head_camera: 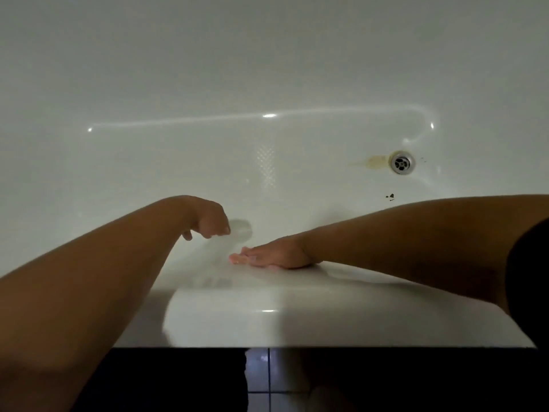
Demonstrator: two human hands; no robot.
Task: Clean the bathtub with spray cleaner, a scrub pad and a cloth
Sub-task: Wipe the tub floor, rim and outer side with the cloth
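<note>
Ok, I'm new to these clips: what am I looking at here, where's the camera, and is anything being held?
There is no machine here: a person wears one camera on the head, looking down at their own arms. Below is a white bathtub, with its drain at the right, a yellowish stain beside it and dark specks nearer. The right hand lies flat on the near rim. The left hand reaches inside, fingers curled; a pale blur beside it could be a pad or a reflection, so I cannot tell whether it holds anything.
</note>
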